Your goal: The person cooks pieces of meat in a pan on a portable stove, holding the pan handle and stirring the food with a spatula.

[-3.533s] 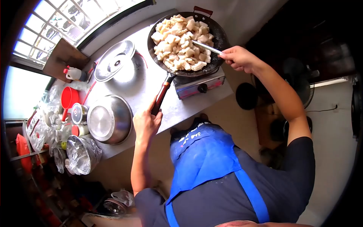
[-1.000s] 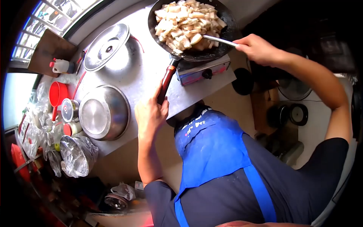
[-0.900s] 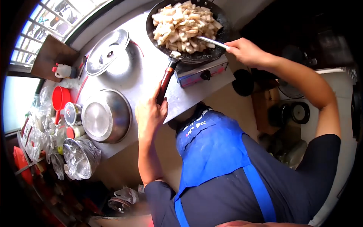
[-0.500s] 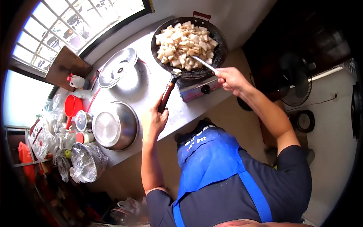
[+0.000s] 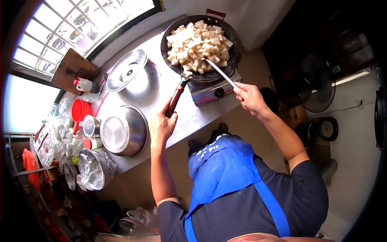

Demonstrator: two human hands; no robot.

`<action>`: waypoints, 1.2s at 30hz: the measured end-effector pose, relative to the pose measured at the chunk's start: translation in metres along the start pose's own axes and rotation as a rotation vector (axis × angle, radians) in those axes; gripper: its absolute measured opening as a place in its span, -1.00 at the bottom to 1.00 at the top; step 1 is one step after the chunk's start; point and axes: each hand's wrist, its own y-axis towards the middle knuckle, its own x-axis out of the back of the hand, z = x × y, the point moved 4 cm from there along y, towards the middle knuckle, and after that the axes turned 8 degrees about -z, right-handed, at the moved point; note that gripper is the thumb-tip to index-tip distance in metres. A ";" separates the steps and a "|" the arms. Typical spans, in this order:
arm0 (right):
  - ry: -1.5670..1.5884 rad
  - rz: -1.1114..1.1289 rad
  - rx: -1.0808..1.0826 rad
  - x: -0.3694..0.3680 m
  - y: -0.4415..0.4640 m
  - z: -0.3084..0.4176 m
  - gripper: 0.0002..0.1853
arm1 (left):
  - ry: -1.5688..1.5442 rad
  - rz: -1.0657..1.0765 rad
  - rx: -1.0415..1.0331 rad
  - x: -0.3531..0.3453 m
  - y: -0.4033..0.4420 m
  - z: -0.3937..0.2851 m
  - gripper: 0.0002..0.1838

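Observation:
A dark wok (image 5: 236, 45) rests on a portable gas stove (image 5: 209, 95), heaped with pale, chunky pieces of food (image 5: 197, 45). My left hand (image 5: 162, 124) is wrapped round the wok's long brown handle (image 5: 176, 97), which points down toward me. In my right hand (image 5: 250, 98) is the end of a metal utensil (image 5: 221, 73). The utensil's far end goes into the lower right part of the food and is hidden there. One small piece lies by itself on the wok's rim near the handle.
A metal lid (image 5: 121, 74) and an upturned steel bowl (image 5: 119, 131) lie left of the wok. Farther left are a red ladle (image 5: 80, 109), jars, a white bottle (image 5: 85, 85), a board (image 5: 72, 72) and a plastic-covered bowl (image 5: 93, 169). A fan (image 5: 320, 90) is at the right.
The camera view has shifted several times. My right hand has come lower and nearer to me, with the utensil now slanting more steeply. The food has been stirred about. My left hand keeps the handle.

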 end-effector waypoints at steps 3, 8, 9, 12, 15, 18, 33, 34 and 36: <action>-0.039 -0.014 0.051 -0.002 -0.004 -0.003 -0.62 | -0.036 -0.001 0.040 0.002 0.000 0.001 -0.38; -0.045 -0.034 0.196 0.000 0.004 -0.025 -0.57 | -0.049 -0.042 -0.008 -0.002 0.002 0.006 -0.38; -0.048 -0.047 0.235 0.000 0.005 -0.028 -0.56 | -0.050 -0.042 -0.004 -0.002 0.002 0.006 -0.38; -0.058 -0.078 0.287 0.004 0.005 -0.034 -0.55 | -0.056 0.011 0.056 0.000 0.002 0.005 -0.37; -0.148 -0.156 0.373 0.011 0.006 -0.032 -0.55 | -0.062 0.022 0.068 0.001 0.002 0.003 -0.37; -0.346 -0.287 0.584 0.013 0.003 -0.018 -0.55 | -0.069 0.012 0.056 0.001 0.002 0.003 -0.37; -0.965 -0.403 0.937 0.019 -0.033 0.070 -0.55 | -0.008 -0.041 0.028 0.002 -0.003 0.000 -0.40; -0.969 -0.391 0.925 0.027 -0.030 0.082 -0.56 | -0.014 -0.045 0.030 0.001 -0.005 -0.002 -0.40; -0.908 -0.334 0.740 0.041 -0.028 0.118 -0.55 | 0.123 -0.121 -0.039 0.002 -0.008 -0.008 -0.41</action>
